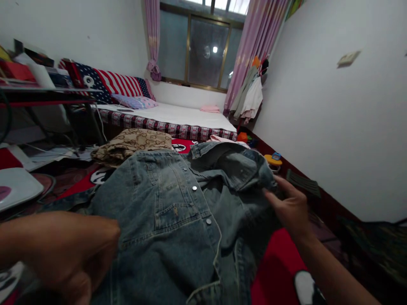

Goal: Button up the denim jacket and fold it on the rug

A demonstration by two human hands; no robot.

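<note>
A faded blue denim jacket [178, 207] with silver buttons and chest pockets lies spread in front of me, its front partly open. The right front panel and collar [229, 159] are lifted and folded back, showing the greyish inside. At the jacket's right edge, my right hand [291, 205] pinches the denim between thumb and fingers. My left hand [68, 250] is closed at the lower left, over the jacket's left side and somewhat blurred. Its fingertips curl downward out of sight, so what they hold is hidden.
The jacket lies on a red patterned cover [276, 258]. Just beyond is a folded brown patterned cloth [136, 142]. A bed [178, 112] stands under the window, a cluttered desk [54, 95] at left. On the right are a yellow stool [272, 160] and a white wall [333, 106].
</note>
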